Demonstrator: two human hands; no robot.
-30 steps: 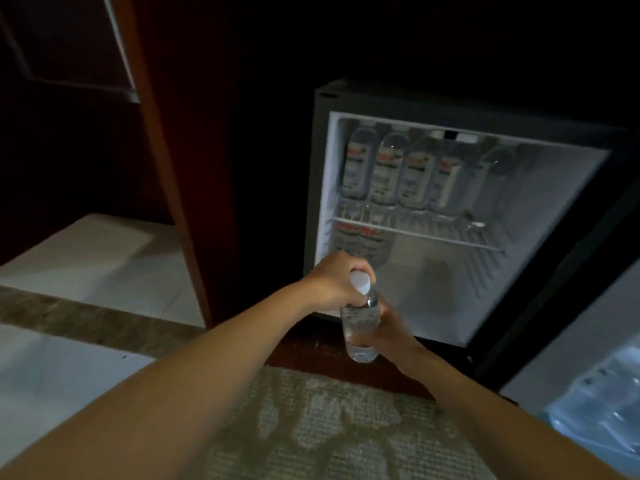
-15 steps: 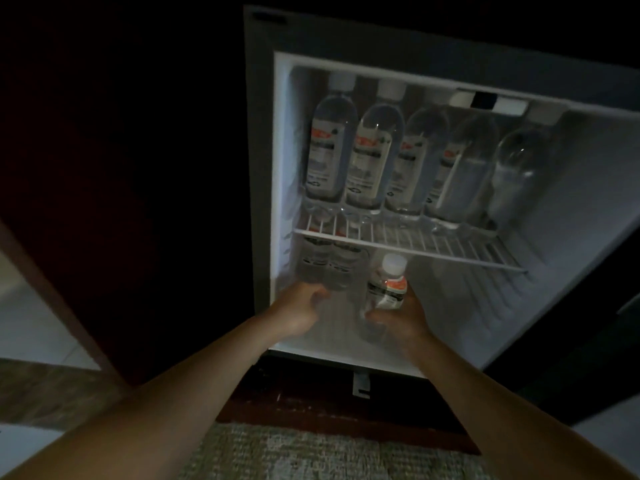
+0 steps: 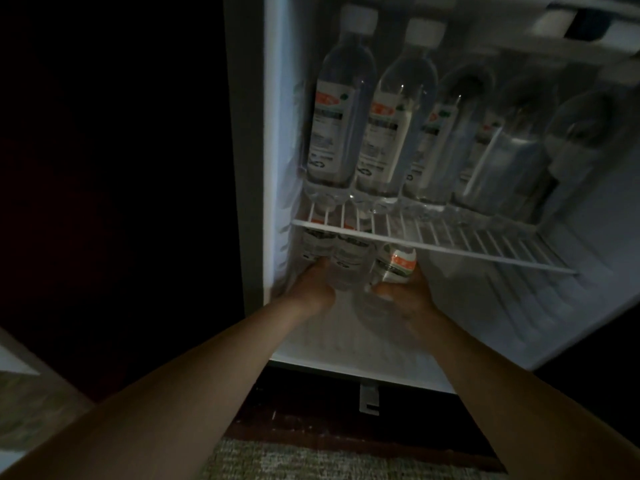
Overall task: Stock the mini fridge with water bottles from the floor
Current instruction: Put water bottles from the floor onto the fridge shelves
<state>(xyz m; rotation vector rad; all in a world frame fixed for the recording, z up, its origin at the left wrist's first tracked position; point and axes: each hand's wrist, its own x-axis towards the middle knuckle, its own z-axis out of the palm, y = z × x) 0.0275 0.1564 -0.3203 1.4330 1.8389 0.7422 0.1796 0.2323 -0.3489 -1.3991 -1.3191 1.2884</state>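
Note:
The open mini fridge (image 3: 249,168) fills the view. Several clear water bottles (image 3: 337,109) with white caps and orange-marked labels stand in a row on its white wire shelf (image 3: 467,245). Under the shelf, two more bottles (image 3: 346,261) stand at the left wall. My right hand (image 3: 412,296) grips the lower part of a water bottle (image 3: 394,263) with an orange band, just under the shelf and right beside those two. My left hand (image 3: 313,282) rests against the two standing bottles, fingers around their bases.
The fridge floor to the right of the held bottle is bare white (image 3: 502,306). A dark wooden cabinet panel (image 3: 121,168) stands at the left. A patterned rug (image 3: 311,459) lies in front, with a small metal bracket (image 3: 367,398) below the fridge edge.
Both hands moved from in front of the fridge into its lower compartment. The bottle went in with my right hand and now sits under the shelf. The camera came much closer.

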